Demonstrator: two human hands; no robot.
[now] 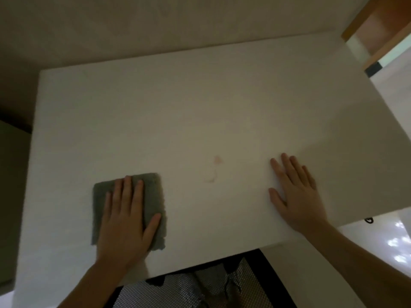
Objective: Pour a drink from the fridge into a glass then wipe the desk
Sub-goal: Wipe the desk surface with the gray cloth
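A white desk (200, 103) fills most of the view. A grey folded cloth (153, 196) lies flat on it at the near left. My left hand (125, 216) presses palm-down on the cloth, fingers spread. My right hand (298, 194) rests flat on the bare desk at the near right, fingers apart, holding nothing. Between the two hands are faint pinkish stains (214, 168) on the desk surface. No glass, drink or fridge is in view.
A beige wall (178, 23) runs along the desk's far edge. A wooden shelf or frame (378, 25) stands at the top right. Below the near edge I see a dark chair with mesh (200, 290) and a pale glossy floor (395, 241).
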